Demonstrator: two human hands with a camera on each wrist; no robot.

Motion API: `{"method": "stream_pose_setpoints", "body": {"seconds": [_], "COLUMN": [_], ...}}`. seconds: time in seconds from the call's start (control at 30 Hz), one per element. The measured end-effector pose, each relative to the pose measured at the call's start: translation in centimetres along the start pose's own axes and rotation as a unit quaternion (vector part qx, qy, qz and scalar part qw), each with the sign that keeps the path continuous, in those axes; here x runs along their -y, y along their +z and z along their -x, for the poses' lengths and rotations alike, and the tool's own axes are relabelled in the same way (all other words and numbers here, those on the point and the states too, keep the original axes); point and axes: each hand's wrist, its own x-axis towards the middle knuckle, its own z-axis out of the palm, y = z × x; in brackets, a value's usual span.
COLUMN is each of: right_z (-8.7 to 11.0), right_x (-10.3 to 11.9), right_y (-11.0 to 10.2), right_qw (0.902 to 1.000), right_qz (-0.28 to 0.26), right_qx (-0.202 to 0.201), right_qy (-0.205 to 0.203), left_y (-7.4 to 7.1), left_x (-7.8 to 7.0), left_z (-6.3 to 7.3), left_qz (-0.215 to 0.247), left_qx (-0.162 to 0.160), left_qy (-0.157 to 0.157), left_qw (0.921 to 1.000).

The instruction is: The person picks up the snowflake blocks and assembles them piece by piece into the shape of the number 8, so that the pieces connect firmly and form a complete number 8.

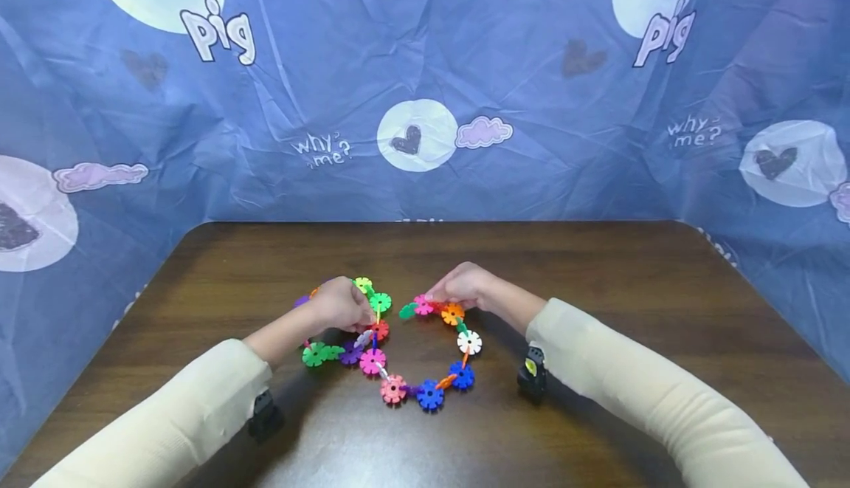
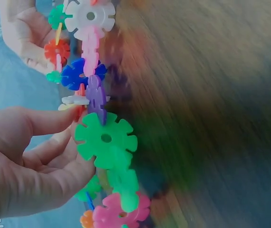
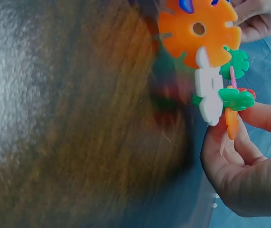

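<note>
A chain of colourful plastic flower-shaped interlocking discs lies in curves across the table, with a white disc [image 1: 470, 342] and a blue disc [image 1: 430, 395] along its right loop. My left hand [image 1: 341, 303] pinches the chain by a red disc [image 1: 379, 331], where the left and right parts join. In the left wrist view, a purple disc [image 2: 96, 99] and a large green disc [image 2: 106, 138] stand close to those fingertips. My right hand [image 1: 465, 286] pinches the loop's far end, between a pink disc [image 1: 423, 305] and an orange disc [image 1: 453, 314]. A green disc [image 1: 407, 311] tips that end, apart from the left hand.
The brown wooden table [image 1: 598, 274] reaches back to a blue printed cloth [image 1: 531, 185] hung behind and at both sides. A dark wrist camera [image 1: 531, 375] sits under the right sleeve, another [image 1: 265, 414] under the left.
</note>
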Motion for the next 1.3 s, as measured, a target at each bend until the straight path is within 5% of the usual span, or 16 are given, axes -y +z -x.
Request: {"method": "stream_pose_setpoints", "body": {"seconds": [0.33,0.9,1.3], "right_z": [0.3,0.4,0.5], "right_x": [0.3,0.3,0.3], "right_y": [0.3,0.4,1.2], "right_qw": [0.9997,0.9988,0.9984], "right_qz": [0.024,0.048,0.053], "right_qx": [0.005,0.007,-0.013], "right_qy": [-0.006,-0.009,-0.013], "left_y": [0.9,0.5,1.4], "left_x": [-0.3,-0.5,-0.6], "left_z": [-0.9,-0.8,-1.9], "left_qz": [0.015,0.022,0.04], "left_qx": [-0.019,0.045,0.027], "left_qy": [0.026,0.001,-0.02], "left_qw": [0.9994,0.9987,0.9986]}}
